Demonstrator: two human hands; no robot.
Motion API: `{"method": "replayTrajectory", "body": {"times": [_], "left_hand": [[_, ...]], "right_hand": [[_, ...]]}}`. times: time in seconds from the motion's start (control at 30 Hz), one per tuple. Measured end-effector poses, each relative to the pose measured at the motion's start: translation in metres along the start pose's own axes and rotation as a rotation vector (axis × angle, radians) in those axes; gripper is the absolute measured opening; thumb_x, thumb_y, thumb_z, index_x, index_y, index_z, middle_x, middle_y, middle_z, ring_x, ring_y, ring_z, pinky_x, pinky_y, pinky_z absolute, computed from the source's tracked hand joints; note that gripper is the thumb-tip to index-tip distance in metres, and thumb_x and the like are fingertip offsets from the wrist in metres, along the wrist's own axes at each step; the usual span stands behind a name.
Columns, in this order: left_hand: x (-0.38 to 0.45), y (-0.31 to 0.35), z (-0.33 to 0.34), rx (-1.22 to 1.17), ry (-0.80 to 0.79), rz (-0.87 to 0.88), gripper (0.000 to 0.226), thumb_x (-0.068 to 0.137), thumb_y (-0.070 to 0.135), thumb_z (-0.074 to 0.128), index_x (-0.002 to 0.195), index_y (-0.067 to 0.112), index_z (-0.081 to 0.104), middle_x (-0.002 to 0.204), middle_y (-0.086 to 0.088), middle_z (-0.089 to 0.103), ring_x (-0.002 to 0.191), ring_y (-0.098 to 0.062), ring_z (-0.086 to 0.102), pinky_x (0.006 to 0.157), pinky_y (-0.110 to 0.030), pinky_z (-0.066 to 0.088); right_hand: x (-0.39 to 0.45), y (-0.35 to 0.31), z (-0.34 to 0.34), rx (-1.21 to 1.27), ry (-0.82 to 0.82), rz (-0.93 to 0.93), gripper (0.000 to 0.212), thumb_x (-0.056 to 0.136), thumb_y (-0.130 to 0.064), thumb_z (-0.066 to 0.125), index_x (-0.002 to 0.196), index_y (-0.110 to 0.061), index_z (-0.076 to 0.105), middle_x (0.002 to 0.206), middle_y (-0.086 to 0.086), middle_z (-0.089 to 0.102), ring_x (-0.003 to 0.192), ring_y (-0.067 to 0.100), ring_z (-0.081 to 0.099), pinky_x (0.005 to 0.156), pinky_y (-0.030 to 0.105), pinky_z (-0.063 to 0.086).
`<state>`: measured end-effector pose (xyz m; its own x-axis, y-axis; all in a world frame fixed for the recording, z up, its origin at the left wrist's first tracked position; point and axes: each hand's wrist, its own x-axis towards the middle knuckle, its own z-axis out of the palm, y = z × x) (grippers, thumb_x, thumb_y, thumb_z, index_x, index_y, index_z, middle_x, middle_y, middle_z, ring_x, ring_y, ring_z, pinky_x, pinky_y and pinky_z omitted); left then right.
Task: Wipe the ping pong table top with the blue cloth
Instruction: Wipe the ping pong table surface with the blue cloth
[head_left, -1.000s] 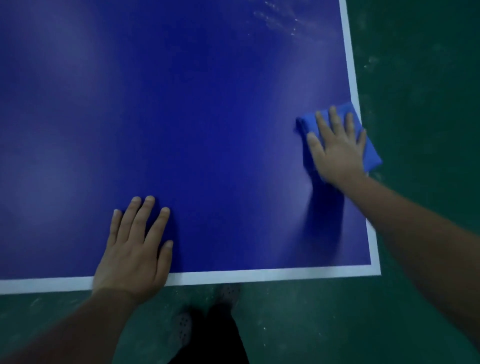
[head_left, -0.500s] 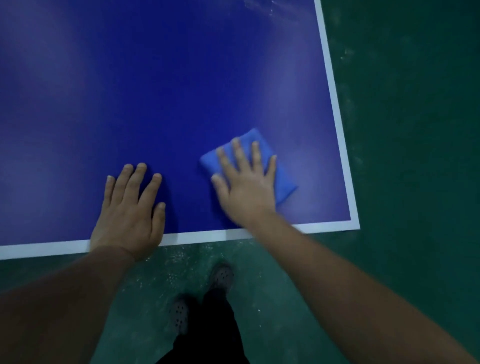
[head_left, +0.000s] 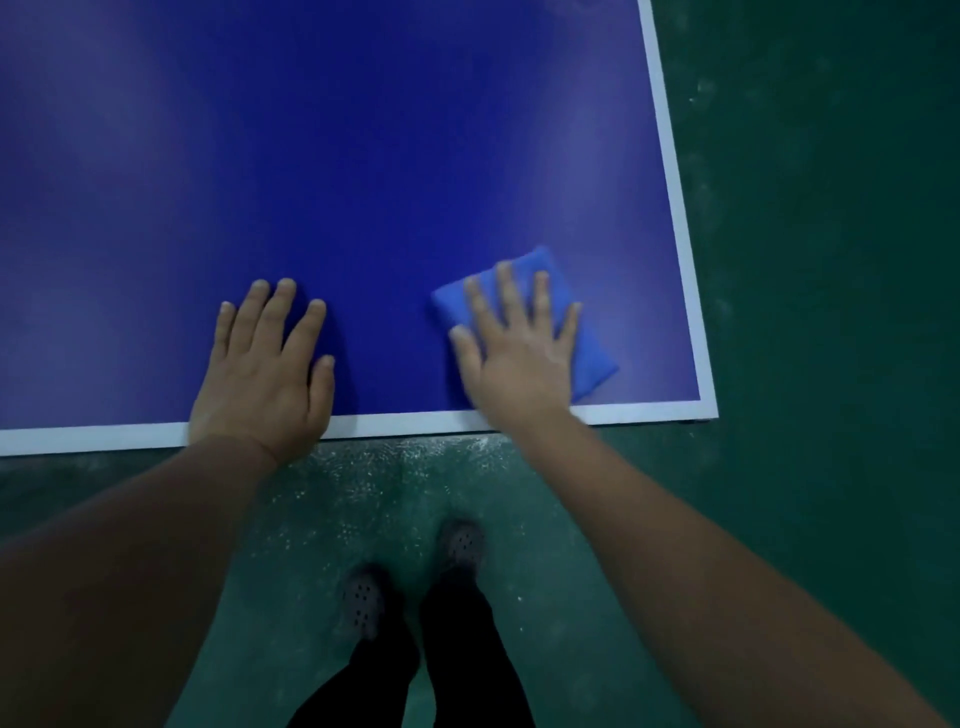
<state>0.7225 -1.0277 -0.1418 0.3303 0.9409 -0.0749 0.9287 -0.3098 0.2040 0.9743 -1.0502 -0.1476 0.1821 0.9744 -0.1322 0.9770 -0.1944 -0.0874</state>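
Observation:
The dark blue ping pong table top (head_left: 337, 156) fills the upper part of the view, with a white border along its near and right edges. A folded blue cloth (head_left: 592, 348) lies near the table's near right corner. My right hand (head_left: 519, 353) presses flat on the cloth with fingers spread and straight, covering most of it. My left hand (head_left: 265, 364) rests flat on the table by the near edge, fingers straight, holding nothing. The two hands are about a hand's width apart.
Green floor (head_left: 831, 312) surrounds the table on the right and below. My two feet in dark perforated shoes (head_left: 363, 603) stand on the floor just below the table's near edge. The table's near right corner (head_left: 709, 410) is close to the cloth.
My right hand has slid the cloth from the right edge of the table toward me and leftward, ending near the front edge. My left hand has stayed flat by the near edge.

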Motion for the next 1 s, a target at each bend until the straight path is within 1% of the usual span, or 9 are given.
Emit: {"method": "replayTrajectory", "body": {"times": [0.07,0.17,0.23,0.4,0.53,0.73,0.87,0.93,1.0], "left_hand": [[0.0,-0.001,0.0,0.002,-0.003,-0.001,0.068,0.096,0.045,0.021,0.152,0.008,0.034,0.161,-0.018,0.022,0.151,-0.033,0.01,0.123,-0.05,0.003],[0.0,0.002,-0.003,0.031,-0.012,-0.003,0.07,0.096,0.047,0.021,0.151,0.005,0.035,0.16,-0.02,0.023,0.15,-0.036,0.012,0.122,-0.051,0.004],[0.001,0.006,-0.005,0.067,-0.024,-0.009,0.071,0.096,0.048,0.022,0.149,0.003,0.038,0.158,-0.022,0.027,0.148,-0.039,0.017,0.12,-0.055,0.005],[-0.003,0.027,-0.011,0.115,-0.024,-0.115,0.07,0.097,0.048,0.02,0.149,0.005,0.038,0.157,-0.021,0.03,0.147,-0.038,0.02,0.119,-0.054,-0.001],[0.018,0.113,-0.003,-0.023,0.035,-0.265,0.067,0.095,0.046,0.024,0.149,0.009,0.037,0.159,-0.016,0.029,0.15,-0.033,0.018,0.122,-0.055,0.005],[0.097,0.254,0.028,-0.17,0.116,-0.512,0.068,0.096,0.047,0.023,0.155,0.013,0.029,0.165,-0.008,0.015,0.153,-0.025,0.003,0.123,-0.049,-0.003],[0.114,0.273,0.043,-0.099,0.132,-0.625,0.069,0.097,0.048,0.021,0.157,0.016,0.018,0.166,-0.009,0.005,0.153,-0.026,-0.005,0.122,-0.053,-0.004],[0.114,0.271,0.047,-0.091,0.115,-0.618,0.067,0.097,0.048,0.019,0.157,0.019,0.017,0.166,-0.008,0.006,0.153,-0.024,-0.006,0.122,-0.054,-0.004],[0.114,0.27,0.048,-0.097,0.087,-0.601,0.066,0.097,0.049,0.018,0.157,0.021,0.021,0.166,-0.007,0.008,0.153,-0.022,-0.005,0.122,-0.054,-0.003]], "right_hand": [[-0.023,0.02,0.002,-0.043,-0.056,-0.155,0.058,0.101,-0.061,0.021,0.155,-0.042,0.024,0.166,-0.008,0.015,0.154,0.029,0.004,0.12,0.062,0.0],[-0.034,0.096,-0.008,-0.095,-0.09,-0.071,0.061,0.099,-0.065,0.01,0.156,-0.045,0.013,0.167,-0.013,0.003,0.154,0.023,-0.006,0.122,0.057,-0.004],[-0.032,0.134,-0.016,-0.08,-0.099,-0.059,0.061,0.099,-0.063,0.011,0.157,-0.042,0.018,0.167,-0.012,0.005,0.154,0.022,-0.005,0.122,0.056,-0.003],[0.002,0.174,-0.027,-0.104,-0.12,-0.311,0.058,0.102,-0.062,0.013,0.155,-0.041,0.026,0.166,-0.01,0.014,0.154,0.023,0.001,0.122,0.051,-0.006],[0.061,0.194,-0.036,-0.091,-0.107,-0.422,0.056,0.103,-0.06,0.016,0.154,-0.041,0.028,0.166,-0.008,0.019,0.154,0.027,0.007,0.122,0.057,0.001],[0.208,0.207,-0.054,-0.045,-0.076,-0.483,0.057,0.101,-0.06,0.018,0.155,-0.042,0.023,0.167,-0.01,0.014,0.154,0.025,0.003,0.122,0.057,-0.002],[0.288,0.205,-0.062,-0.016,-0.068,-0.449,0.058,0.102,-0.06,0.019,0.157,-0.041,0.016,0.168,-0.009,0.006,0.154,0.025,-0.003,0.121,0.06,-0.004],[0.294,0.2,-0.061,0.0,-0.055,-0.382,0.059,0.102,-0.06,0.016,0.158,-0.04,0.014,0.168,-0.007,0.004,0.154,0.028,-0.004,0.12,0.061,-0.005],[0.268,0.197,-0.054,-0.021,-0.024,-0.456,0.061,0.1,-0.06,0.015,0.157,-0.039,0.017,0.168,-0.005,0.008,0.154,0.03,0.0,0.119,0.061,-0.004]]}}
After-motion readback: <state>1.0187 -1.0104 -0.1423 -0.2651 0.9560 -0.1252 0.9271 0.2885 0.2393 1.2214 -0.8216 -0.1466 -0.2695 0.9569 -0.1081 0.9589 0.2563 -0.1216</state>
